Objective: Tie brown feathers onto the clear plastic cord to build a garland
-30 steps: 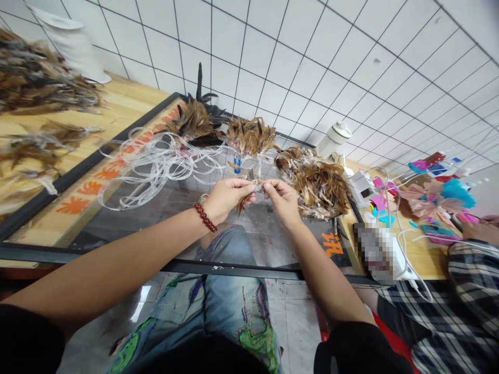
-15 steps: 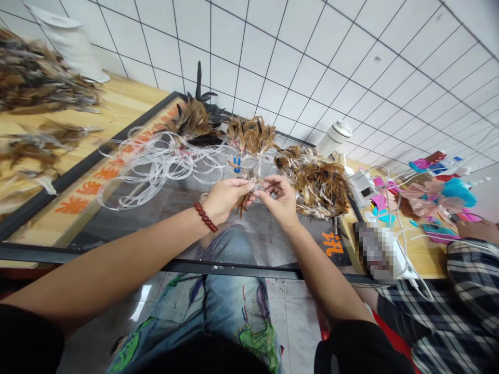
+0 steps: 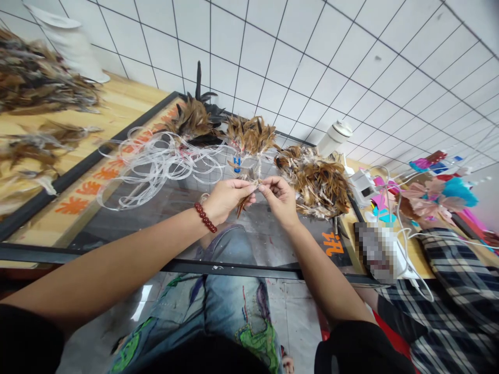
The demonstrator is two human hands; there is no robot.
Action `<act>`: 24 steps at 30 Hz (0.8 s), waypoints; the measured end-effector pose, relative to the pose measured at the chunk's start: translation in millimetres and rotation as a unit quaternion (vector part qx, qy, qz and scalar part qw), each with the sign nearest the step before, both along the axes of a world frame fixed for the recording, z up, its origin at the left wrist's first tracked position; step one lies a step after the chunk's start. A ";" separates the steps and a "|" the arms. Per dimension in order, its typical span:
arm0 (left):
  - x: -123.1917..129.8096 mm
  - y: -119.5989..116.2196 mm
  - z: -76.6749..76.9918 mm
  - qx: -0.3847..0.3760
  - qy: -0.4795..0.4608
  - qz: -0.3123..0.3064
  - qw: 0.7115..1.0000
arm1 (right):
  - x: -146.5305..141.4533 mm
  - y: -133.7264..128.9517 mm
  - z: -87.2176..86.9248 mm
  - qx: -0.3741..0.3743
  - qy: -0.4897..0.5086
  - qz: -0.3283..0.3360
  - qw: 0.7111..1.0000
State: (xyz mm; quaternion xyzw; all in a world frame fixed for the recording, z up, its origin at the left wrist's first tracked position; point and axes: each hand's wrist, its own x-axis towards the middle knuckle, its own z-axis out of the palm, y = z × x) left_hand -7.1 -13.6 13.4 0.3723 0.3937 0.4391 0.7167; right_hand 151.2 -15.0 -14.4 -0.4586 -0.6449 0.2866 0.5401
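Observation:
My left hand (image 3: 230,198), with a dark red bead bracelet (image 3: 205,217) at its wrist, pinches a small bunch of brown feathers (image 3: 242,203) over the glass tabletop. My right hand (image 3: 279,200) meets it from the other side, thumb and forefinger closed at the pale base of the same bunch. Whether a thread or strip lies between those fingertips is too small to make out. Just beyond my hands lie a feather fringe (image 3: 251,136) and a small blue object (image 3: 237,164).
Coiled clear strips (image 3: 156,166) lie left of my hands. A large feather pile (image 3: 317,179) is to the right. Loose feathers (image 3: 42,78) and a white spool (image 3: 68,44) sit far left. A power strip (image 3: 401,259) with cables and a co-worker's plaid sleeve (image 3: 452,259) are at right.
My right fingertips have shifted slightly at the base of the bunch, and my left hand stays nearly in place. The co-worker's plaid arm has moved left, towards the paper flowers.

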 end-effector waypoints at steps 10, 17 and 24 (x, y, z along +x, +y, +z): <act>0.3 -1.9 2.5 0.006 0.004 -0.006 1.000 | -0.1 -3.2 6.0 0.050 -0.020 0.013 0.998; 0.9 -1.3 0.7 -0.003 0.015 0.008 1.000 | -0.3 -4.6 4.9 0.006 -0.020 0.020 1.000; -0.1 -1.9 1.8 0.000 0.023 0.014 1.000 | -1.4 -5.3 8.1 0.043 -0.062 0.039 0.996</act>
